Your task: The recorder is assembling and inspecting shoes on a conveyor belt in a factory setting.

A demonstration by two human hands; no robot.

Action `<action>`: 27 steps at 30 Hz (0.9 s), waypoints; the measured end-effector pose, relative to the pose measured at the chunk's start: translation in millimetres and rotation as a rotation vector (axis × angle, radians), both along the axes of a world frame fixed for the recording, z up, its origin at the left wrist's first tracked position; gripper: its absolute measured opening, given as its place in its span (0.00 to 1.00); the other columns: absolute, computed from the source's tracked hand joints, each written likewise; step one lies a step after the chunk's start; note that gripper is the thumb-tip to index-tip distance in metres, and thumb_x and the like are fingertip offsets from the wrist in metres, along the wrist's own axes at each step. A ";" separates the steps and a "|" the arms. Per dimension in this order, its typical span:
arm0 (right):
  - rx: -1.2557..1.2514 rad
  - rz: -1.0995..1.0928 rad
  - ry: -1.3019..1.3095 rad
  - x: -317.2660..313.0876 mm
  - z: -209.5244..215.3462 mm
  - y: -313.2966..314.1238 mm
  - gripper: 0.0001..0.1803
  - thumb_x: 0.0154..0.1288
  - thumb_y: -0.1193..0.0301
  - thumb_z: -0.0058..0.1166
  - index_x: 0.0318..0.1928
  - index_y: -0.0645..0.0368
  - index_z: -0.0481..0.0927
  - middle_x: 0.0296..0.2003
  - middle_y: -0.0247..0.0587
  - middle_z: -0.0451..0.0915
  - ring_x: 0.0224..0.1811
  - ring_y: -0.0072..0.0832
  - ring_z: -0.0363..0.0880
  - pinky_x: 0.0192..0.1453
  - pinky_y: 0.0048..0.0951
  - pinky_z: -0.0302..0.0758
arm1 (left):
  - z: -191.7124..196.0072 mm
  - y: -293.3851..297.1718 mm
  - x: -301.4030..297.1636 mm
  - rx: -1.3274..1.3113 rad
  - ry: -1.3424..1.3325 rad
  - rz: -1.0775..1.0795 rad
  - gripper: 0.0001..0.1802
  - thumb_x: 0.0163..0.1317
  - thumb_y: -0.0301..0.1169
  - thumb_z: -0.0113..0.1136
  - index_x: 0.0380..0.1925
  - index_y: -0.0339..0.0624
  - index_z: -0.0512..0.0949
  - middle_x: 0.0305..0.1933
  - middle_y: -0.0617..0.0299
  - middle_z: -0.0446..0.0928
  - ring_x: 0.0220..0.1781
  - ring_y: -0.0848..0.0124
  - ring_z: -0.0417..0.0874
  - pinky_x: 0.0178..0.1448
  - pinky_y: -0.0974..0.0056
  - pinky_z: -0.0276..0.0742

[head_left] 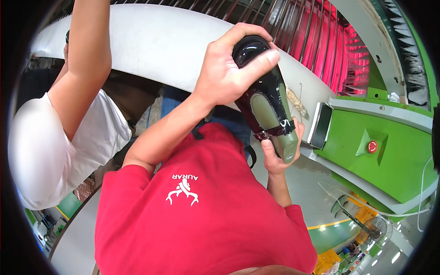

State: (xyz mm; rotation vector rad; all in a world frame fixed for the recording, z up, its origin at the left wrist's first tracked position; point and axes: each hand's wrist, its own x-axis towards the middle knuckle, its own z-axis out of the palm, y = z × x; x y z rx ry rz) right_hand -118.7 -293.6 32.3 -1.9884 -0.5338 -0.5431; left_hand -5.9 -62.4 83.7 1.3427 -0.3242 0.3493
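Both hands hold a shiny black strapped shoe upper (271,80) stretched over a green shoe last (264,112). It is tilted, with its rounded toe at the far end and the last's bare top end nearest me. My left hand (229,66) is closed around the toe, thumb lying across the top and fingers over the far side. My right hand (273,158) grips the heel end next to the strap, its thumb on the near side. Most of the right fingers are hidden behind the last. White marking shows on the strap near the right hand.
Beyond my hands runs a pale curved ledge (160,39) beside metal rollers (316,32) lit red. To the right stands a green machine housing (353,151) with a red push button (371,146). A person in a white shirt (91,151) stands close on my left, arm raised.
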 end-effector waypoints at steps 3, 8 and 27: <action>0.506 -0.024 0.410 -7.9 3.1 5.4 0.41 0.70 0.63 0.70 0.75 0.74 0.70 0.63 0.50 0.79 0.64 0.37 0.80 0.69 0.38 0.76 | -8.6 8.5 6.0 -0.458 0.117 -0.276 0.34 0.87 0.52 0.39 0.69 0.32 0.73 0.55 0.47 0.86 0.59 0.58 0.89 0.66 0.57 0.86; 0.787 0.060 0.619 15.7 7.5 21.8 0.31 0.82 0.69 0.53 0.78 0.68 0.66 0.70 0.51 0.78 0.69 0.40 0.81 0.74 0.44 0.78 | -31.3 12.2 7.9 -0.483 0.334 -0.044 0.34 0.89 0.51 0.32 0.70 0.31 0.73 0.49 0.50 0.85 0.50 0.65 0.88 0.59 0.58 0.87; -0.588 0.270 0.075 132.5 183.7 14.5 0.31 0.56 0.56 0.80 0.59 0.54 0.89 0.38 0.45 0.87 0.42 0.42 0.86 0.48 0.40 0.81 | 18.9 34.2 -8.1 0.393 -0.183 -0.016 0.46 0.56 0.42 0.85 0.71 0.39 0.74 0.67 0.49 0.80 0.71 0.51 0.80 0.76 0.50 0.75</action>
